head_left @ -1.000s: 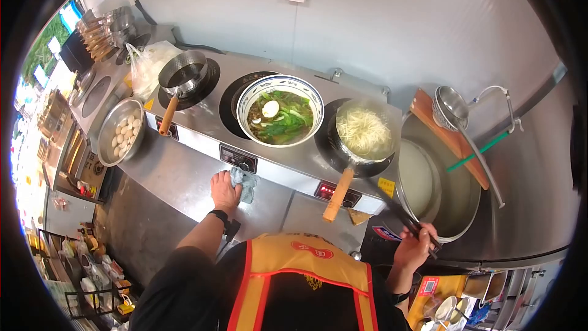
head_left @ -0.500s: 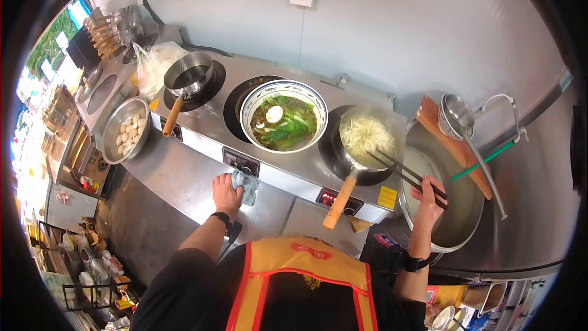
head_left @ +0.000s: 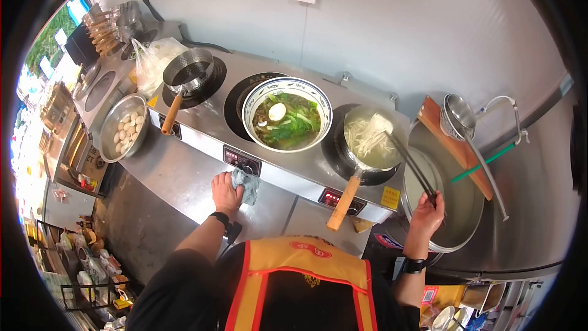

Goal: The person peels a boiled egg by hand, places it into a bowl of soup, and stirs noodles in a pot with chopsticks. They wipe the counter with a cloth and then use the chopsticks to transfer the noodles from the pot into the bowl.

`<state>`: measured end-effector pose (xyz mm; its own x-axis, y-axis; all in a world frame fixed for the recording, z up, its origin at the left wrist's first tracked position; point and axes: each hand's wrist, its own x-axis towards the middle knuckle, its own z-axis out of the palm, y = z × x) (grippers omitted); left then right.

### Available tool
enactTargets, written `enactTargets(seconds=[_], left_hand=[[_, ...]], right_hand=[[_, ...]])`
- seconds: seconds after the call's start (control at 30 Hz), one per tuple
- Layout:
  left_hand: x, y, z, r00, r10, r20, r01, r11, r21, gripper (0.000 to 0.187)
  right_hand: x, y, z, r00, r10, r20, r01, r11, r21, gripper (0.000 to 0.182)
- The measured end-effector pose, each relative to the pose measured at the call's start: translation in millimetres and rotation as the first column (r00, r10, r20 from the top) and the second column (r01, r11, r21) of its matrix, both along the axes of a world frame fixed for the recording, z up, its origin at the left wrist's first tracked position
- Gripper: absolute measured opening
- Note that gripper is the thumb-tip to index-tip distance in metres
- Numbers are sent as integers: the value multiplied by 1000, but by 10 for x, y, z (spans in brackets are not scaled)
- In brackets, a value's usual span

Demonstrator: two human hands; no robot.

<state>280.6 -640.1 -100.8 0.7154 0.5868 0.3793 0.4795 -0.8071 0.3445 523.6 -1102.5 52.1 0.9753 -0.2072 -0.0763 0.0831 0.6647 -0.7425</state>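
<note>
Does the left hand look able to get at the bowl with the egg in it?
Probably yes. The left hand, beside the cloth, is near the bowl. The control panel stands between them, but looks low enough to reach over, and the bowl is uncovered.

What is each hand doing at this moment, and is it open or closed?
Left hand: on the counter, touching the cloth; grip cannot be told.
Right hand: closed, holding chopsticks.
</note>
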Motion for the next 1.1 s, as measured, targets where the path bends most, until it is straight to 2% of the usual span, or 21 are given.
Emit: enactTargets(seconds=[0.07,0.2,0.23,0.27,0.33,0.37,0.43,0.47,0.57,0.6,0.67,0.8,0.87,0.93,1.03,1.07,1.1], left_hand=[[-10,-1,2,1000,3,-18,-3,1000,-2,43],[11,-14,38,1000,10,-27,-10,1000,-12,41],[16,-14,35,1000,8,-26,-9,1000,-12,41],[13,-13,30,1000,11,-27,-11,1000,-9,40],[3,-4,16,1000,15,-26,-15,1000,-5,40],[4,4,2,1000,13,-22,-13,1000,7,40],[8,9,0,1000,14,-16,-14,1000,19,41],[9,8,11,1000,11,-16,-10,1000,16,41],[6,-1,28,999,15,-39,-15,1000,-8,42],[5,-3,31,998,18,-65,-20,999,-27,44],[1,-11,31,998,22,-62,-23,1000,-21,44],[8,-15,54,999,19,-42,-21,999,-29,44],[6,-20,59,999,20,-35,-21,1000,-20,44],[4,-25,70,999,20,-27,-20,1000,-10,44],[11,-26,75,999,18,-28,-19,999,-28,44],[9,-19,66,999,17,-28,-18,999,-29,44],[5,-19,59,999,16,-30,-17,999,-30,44]], right_hand=[[12,22,194,996,-88,22,86,994,67,18],[35,-21,457,978,-103,180,95,994,52,21],[17,-64,495,947,34,318,-24,999,-36,22],[1,-69,554,947,33,319,-23,999,-35,22],[-39,-41,684,947,-8,321,78,976,-205,23],[-80,10,749,946,-7,324,77,976,-203,23],[-171,124,857,939,-176,296,297,847,-440,21],[-188,120,867,939,-173,298,296,848,-439,21],[-267,103,963,888,55,456,313,654,-689,14],[-297,119,1039,887,56,458,313,655,-688,14],[-340,169,1146,883,159,441,310,508,-804,12],[-352,357,1160,862,186,471,331,498,-802,9],[-271,465,1011,902,186,389,222,572,-789,8],[-127,513,784,929,167,332,178,584,-792,7],[34,495,461,981,-4,193,127,763,-633,14],[54,457,383,980,-1,197,128,763,-633,14],[93,377,289,990,-28,135,95,847,-523,15]])
